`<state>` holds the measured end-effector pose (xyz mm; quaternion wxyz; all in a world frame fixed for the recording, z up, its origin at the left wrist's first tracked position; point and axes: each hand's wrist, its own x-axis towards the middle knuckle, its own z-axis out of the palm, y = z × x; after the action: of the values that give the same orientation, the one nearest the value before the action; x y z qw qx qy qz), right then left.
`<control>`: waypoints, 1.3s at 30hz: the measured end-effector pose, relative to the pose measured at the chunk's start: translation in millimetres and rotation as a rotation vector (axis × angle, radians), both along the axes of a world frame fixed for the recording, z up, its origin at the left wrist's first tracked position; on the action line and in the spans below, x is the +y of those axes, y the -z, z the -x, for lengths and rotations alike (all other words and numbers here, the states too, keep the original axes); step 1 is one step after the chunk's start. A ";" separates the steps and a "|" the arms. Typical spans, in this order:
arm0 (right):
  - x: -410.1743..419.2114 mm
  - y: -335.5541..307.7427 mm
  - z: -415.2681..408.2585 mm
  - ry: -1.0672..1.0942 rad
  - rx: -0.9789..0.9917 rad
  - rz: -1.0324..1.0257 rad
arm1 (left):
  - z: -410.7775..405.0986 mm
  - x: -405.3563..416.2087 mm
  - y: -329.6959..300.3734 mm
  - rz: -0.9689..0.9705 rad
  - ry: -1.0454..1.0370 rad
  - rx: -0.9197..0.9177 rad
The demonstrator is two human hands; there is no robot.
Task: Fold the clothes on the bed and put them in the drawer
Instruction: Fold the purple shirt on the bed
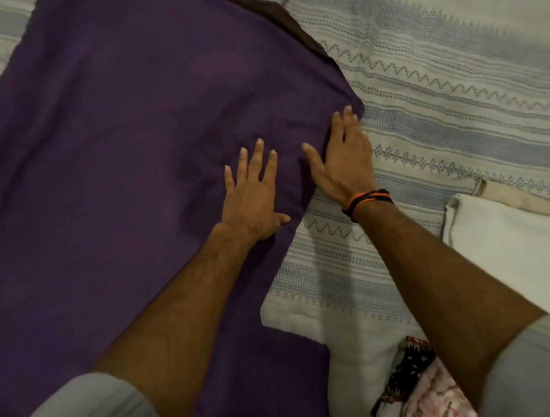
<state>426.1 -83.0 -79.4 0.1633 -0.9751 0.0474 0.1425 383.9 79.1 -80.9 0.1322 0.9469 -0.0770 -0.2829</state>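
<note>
My left hand (253, 193) and right hand (345, 159), both flat with fingers spread, press the purple garment (122, 148) on the bed (440, 100); soft, light cloth, best pinched at its right edge.

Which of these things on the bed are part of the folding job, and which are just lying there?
Job: purple garment, left hand, right hand, patterned clothes.
Lying about: striped bedspread, white pillow, wrist threads.
</note>
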 end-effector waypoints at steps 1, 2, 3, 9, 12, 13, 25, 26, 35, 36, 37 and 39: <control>2.3 -5.9 5.0 -0.025 -0.011 -0.010 | 0.3 1.9 -4.7 0.015 -0.003 0.021; 5.1 -15.1 13.8 -0.055 -0.016 -0.025 | 4.5 4.8 -13.9 0.030 -0.017 0.043; 7.8 -21.6 20.8 -0.078 -0.007 -0.055 | 7.2 6.9 -20.2 0.048 -0.036 0.064; 27.5 -76.5 78.9 -0.027 0.055 -0.201 | 48.9 30.8 -73.7 0.071 -0.147 0.127; 37.7 -102.1 104.1 0.000 0.062 -0.244 | 72.6 46.8 -101.5 0.079 -0.177 0.120; 41.3 -109.2 112.7 -0.004 0.066 -0.254 | 81.2 52.3 -109.9 0.083 -0.195 0.117; 100.1 -166.8 142.4 -0.181 0.067 -0.297 | 124.8 117.3 -171.8 0.085 -0.365 -0.031; 104.6 -169.0 140.7 -0.197 0.070 -0.297 | 123.8 121.9 -173.1 0.086 -0.373 -0.039; 169.6 -164.6 89.1 -0.253 0.067 -0.255 | 86.4 194.7 -161.4 0.079 -0.390 -0.024; 177.5 -161.9 83.6 -0.255 0.069 -0.242 | 80.7 202.6 -157.1 0.083 -0.386 -0.011; 191.4 -154.9 72.8 -0.259 0.071 -0.230 | 69.5 215.6 -151.0 0.089 -0.377 -0.001; 216.0 -142.9 52.8 -0.249 0.075 -0.203 | 46.9 237.8 -136.7 0.092 -0.358 0.023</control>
<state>373.3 133.0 63.5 0.2402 -0.9460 -0.0822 0.2018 337.0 316.9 55.8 0.2243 0.9352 0.0813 -0.2617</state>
